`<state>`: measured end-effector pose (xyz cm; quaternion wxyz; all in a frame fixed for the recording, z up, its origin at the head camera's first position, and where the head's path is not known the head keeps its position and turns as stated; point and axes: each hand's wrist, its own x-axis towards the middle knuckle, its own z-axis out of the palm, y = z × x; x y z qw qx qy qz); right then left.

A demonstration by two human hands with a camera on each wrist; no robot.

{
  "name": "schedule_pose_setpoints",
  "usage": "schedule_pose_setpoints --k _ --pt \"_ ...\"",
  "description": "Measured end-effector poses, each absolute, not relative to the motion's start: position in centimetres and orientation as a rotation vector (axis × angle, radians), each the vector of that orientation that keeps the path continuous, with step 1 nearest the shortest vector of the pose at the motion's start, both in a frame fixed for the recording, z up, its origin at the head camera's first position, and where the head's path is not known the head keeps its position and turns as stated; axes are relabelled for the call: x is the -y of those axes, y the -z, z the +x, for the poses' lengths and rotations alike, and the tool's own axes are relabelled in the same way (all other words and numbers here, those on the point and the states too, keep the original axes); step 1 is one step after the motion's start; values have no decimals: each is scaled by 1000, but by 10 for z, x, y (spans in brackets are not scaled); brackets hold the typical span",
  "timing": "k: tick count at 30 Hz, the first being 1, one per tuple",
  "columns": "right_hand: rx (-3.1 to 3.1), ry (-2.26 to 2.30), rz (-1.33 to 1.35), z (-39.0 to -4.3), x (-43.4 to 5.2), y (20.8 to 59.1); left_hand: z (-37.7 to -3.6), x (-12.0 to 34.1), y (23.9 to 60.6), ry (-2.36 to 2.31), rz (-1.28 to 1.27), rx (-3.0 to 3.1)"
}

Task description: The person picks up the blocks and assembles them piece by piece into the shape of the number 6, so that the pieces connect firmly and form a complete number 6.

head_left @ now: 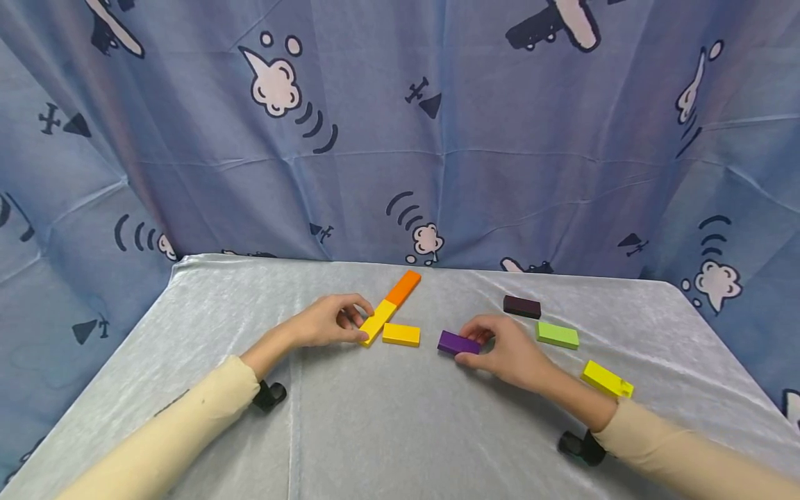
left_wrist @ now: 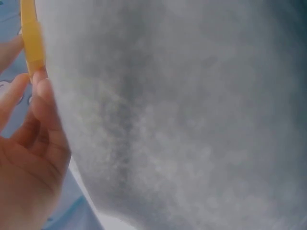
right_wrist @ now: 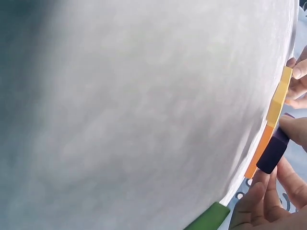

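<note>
My left hand (head_left: 328, 321) holds a yellow block (head_left: 377, 321), with the thumb at its near end and a finger against its left side. An orange block (head_left: 403, 285) continues from the far end of that block in a slanted line. Just right of the line lies a second yellow block (head_left: 401, 335), set crosswise. My right hand (head_left: 509, 353) pinches a purple block (head_left: 457, 343) between thumb and fingers, a short way right of the second yellow block. The right wrist view shows the purple block (right_wrist: 273, 152) from its dark end, overlapping the orange block (right_wrist: 259, 151).
Right of the right hand lie a dark brown block (head_left: 521, 307), a lime green block (head_left: 557, 335) and a bright yellow block (head_left: 603, 378) with an uneven end, close to the right forearm. A pale cloth covers the table (head_left: 375, 430). Behind it hangs a blue patterned curtain (head_left: 375, 194).
</note>
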<state>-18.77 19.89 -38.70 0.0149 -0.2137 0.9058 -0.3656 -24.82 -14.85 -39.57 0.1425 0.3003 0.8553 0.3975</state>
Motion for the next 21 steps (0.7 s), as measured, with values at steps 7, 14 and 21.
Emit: schedule_pose_setpoints --k 7,14,21 --pt "-2822 1128 -692 -190 -190 392 -249 148 396 -1138 858 -2472" --pt "-2793 1104 -662 -192 -182 392 -249 148 396 -1136 862 -2472" --pt "-2767 1088 -665 -196 -180 392 -249 148 396 -1133 863 -2472"
